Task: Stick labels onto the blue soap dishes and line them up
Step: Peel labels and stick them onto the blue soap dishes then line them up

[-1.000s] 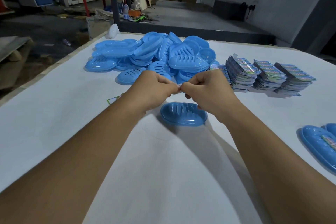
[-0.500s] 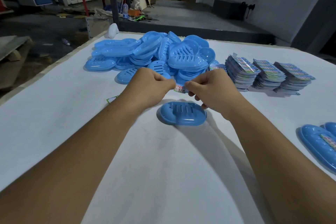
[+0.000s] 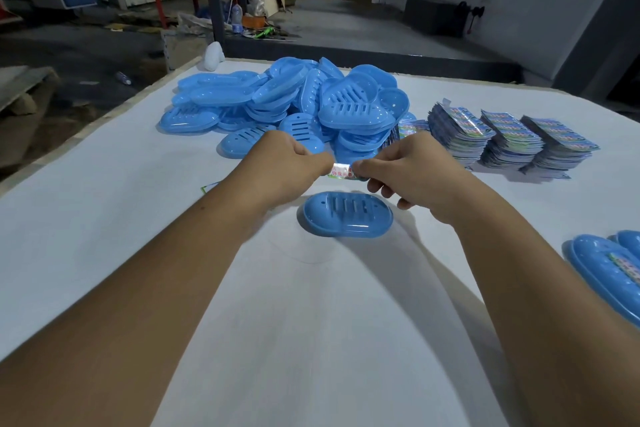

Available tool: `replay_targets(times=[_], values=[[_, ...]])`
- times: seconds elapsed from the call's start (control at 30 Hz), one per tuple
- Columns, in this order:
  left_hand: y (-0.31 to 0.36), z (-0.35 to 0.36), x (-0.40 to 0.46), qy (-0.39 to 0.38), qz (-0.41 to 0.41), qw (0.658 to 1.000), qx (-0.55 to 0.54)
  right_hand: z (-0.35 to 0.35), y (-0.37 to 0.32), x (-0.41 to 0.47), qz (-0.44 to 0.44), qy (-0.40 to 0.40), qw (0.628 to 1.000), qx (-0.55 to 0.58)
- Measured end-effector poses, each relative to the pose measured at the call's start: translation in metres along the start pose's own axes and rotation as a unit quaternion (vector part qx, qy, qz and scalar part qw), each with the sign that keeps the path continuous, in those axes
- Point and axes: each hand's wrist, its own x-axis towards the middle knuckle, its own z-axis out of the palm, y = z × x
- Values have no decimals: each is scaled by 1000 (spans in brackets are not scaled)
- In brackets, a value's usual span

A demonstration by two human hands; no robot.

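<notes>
Desk: white-covered desk [image 3: 104, 225] fills most of the head view, with a dim workshop floor beyond its far edge.
Pile: loose heap of blue oval plastic soap dishes [image 3: 287, 104] lies at the far middle of the desk, the dishes overlapping at many angles.
Stacks: three stacks of printed colourful label sheets [image 3: 512, 139] stand side by side to the right of the heap.
Finished dishes: blue soap dishes with a label on top [image 3: 613, 270] lie at the right edge, cut off by the frame.
Single dish: one blue oval slotted soap dish [image 3: 346, 215] sits alone on the desk, nearer than the heap, just below both hands.
Left hand: the left hand [image 3: 287, 166] has its fingers curled, pinching the left end of the label.
Right hand: the right hand [image 3: 412, 170] pinches the right end, with its lower fingers hanging above the single dish.
Label: small shiny printed sticker label [image 3: 341, 172] is held stretched between the two hands, above the far rim of the single dish and apart from it.
</notes>
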Motion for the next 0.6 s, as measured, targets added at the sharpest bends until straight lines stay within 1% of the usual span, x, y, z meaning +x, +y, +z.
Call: replay_targets(times=[0.17, 0.3, 0.6], values=[[-4, 5, -1, -24, -15, 998, 52, -6, -2, -4, -19, -17, 993, -112], [-8, 9, 0, -37, -21, 997, 61, -8, -7, -10, -40, -21, 981, -188], [-5, 9, 1, -28, 9, 985, 167, 0, -12, -13, -49, -24, 964, -259]])
